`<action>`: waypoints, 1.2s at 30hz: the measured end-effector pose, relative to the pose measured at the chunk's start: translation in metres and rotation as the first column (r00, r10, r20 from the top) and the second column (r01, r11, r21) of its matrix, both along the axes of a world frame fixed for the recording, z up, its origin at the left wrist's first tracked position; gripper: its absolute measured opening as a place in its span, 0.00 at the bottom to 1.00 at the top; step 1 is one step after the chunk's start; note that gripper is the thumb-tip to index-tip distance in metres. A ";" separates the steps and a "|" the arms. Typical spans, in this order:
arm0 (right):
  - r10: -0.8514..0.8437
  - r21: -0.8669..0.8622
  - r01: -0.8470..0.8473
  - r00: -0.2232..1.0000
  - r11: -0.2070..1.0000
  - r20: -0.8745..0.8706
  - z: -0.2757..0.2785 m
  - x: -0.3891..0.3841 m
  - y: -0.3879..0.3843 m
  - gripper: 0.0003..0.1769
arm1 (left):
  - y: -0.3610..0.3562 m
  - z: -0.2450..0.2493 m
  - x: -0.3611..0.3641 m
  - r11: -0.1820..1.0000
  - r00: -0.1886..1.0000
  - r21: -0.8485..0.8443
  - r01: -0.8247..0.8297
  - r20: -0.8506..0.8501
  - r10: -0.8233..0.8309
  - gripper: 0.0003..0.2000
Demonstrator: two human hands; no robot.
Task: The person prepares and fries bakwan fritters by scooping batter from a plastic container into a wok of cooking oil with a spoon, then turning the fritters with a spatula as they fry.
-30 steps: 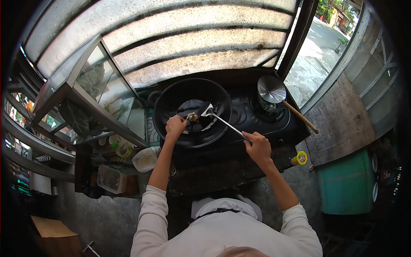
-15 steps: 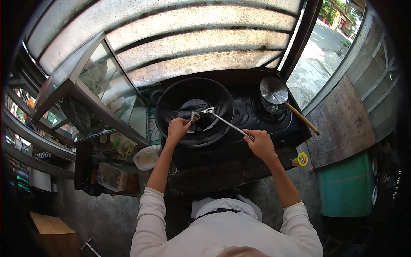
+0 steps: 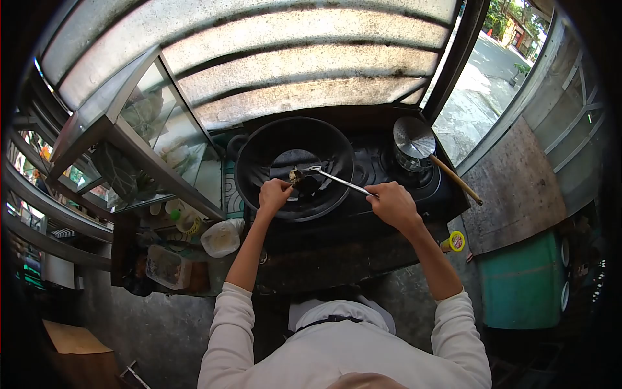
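Note:
A wide black wok [image 3: 251, 155] with dark oil in its bottom stands on the stove. Over its near rim, the fingers of my left hand [image 3: 275, 194] pinch a small brownish piece with a ragged pale end [image 3: 295, 176]; its kind I cannot tell. From the right, my right hand [image 3: 392, 202] is wrapped round the handle of a long metal spatula [image 3: 343, 182]. The spatula's pale head lies over the wok, right at the ragged end of the piece.
On the stove's right side, a metal ladle with a wooden handle [image 3: 457, 179] lies across a small pot [image 3: 414, 159]. A glass display case [image 3: 162, 139] stands left, above a plastic tub [image 3: 167, 267] and a clear bag [image 3: 221, 238]. A yellow-lidded container [image 3: 456, 241] sits at the right edge.
My left hand has moved slightly right and up with the brownish piece. The spatula's head has shifted a little left and down, and my right hand has turned slightly over the handle.

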State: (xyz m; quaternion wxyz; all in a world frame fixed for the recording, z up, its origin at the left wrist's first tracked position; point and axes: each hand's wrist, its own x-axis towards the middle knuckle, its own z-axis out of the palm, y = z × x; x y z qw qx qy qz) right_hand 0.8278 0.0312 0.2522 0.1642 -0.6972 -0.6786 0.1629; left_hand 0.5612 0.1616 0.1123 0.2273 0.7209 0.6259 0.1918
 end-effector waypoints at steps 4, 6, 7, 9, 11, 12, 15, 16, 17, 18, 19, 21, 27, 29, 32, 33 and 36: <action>0.007 -0.013 -0.006 1.000 1.000 0.028 -0.002 -0.004 0.009 0.13 | -0.002 -0.001 0.000 1.000 1.000 0.008 0.002 0.000 -0.002 0.11; 0.005 -0.015 -0.005 0.999 1.000 0.039 -0.002 -0.005 0.011 0.12 | -0.003 -0.002 -0.001 1.000 1.000 0.009 0.006 0.011 -0.006 0.11; 0.004 -0.016 -0.004 0.999 1.000 0.045 -0.002 -0.005 0.012 0.12 | -0.004 -0.001 0.000 1.000 1.000 0.007 0.007 0.017 -0.007 0.11; 0.007 -0.003 -0.007 0.999 1.000 0.040 -0.005 -0.005 0.013 0.12 | -0.007 0.001 -0.001 1.000 1.000 0.006 0.009 0.024 -0.009 0.12; 0.007 0.001 -0.007 0.999 1.000 0.031 -0.007 -0.004 0.013 0.12 | -0.009 0.004 -0.003 1.000 1.000 0.011 0.009 0.026 -0.010 0.11; 0.004 -0.001 -0.004 1.000 1.000 0.025 -0.008 -0.004 0.014 0.12 | -0.009 0.005 -0.004 1.000 1.000 0.010 0.006 0.031 -0.006 0.11; -0.002 0.005 0.002 1.000 1.000 0.014 -0.010 -0.003 0.014 0.12 | -0.008 0.002 -0.008 1.000 0.998 0.010 -0.001 0.056 0.001 0.11; -0.004 0.009 0.004 1.000 1.000 0.011 -0.011 -0.002 0.014 0.13 | -0.005 -0.003 -0.010 1.000 0.997 0.011 -0.003 0.071 0.002 0.11; -0.010 0.011 0.010 1.000 1.000 -0.002 -0.011 -0.002 0.014 0.13 | -0.003 -0.006 -0.012 1.000 0.996 0.014 -0.005 0.087 0.003 0.11; -0.016 0.014 0.016 1.000 1.000 -0.015 -0.011 -0.001 0.014 0.13 | -0.001 -0.008 -0.013 1.000 0.993 -0.007 0.000 0.122 0.001 0.11; -0.021 0.017 0.022 0.999 1.000 -0.028 -0.011 0.000 0.013 0.13 | 0.002 -0.009 -0.015 1.000 0.988 -0.028 0.006 0.157 -0.001 0.11; -0.022 0.017 0.023 0.999 1.000 -0.047 -0.012 0.003 0.012 0.13 | 0.006 -0.010 -0.019 0.998 0.971 -0.055 0.012 0.237 0.001 0.11; -0.064 -0.001 0.064 0.996 0.998 -0.062 -0.005 0.006 0.003 0.14 | 0.018 -0.019 -0.029 0.991 0.907 -0.124 0.051 0.421 0.006 0.13; -0.079 0.001 0.079 0.994 0.997 -0.069 -0.007 0.008 0.000 0.14 | 0.022 -0.026 -0.031 0.986 0.898 -0.161 0.053 0.439 0.023 0.13; -0.096 0.027 0.100 0.990 0.995 -0.100 -0.015 0.011 -0.004 0.14 | 0.019 -0.017 -0.029 0.978 0.899 -0.208 0.014 0.431 0.079 0.13; -0.099 0.031 0.104 0.988 0.994 -0.115 -0.018 0.012 -0.006 0.14 | 0.020 -0.019 -0.030 0.982 0.903 -0.191 0.006 0.422 0.077 0.12; -0.113 0.031 0.118 0.986 0.993 -0.123 -0.023 0.011 -0.013 0.14 | 0.021 -0.022 -0.028 0.985 0.910 -0.171 -0.023 0.404 0.092 0.12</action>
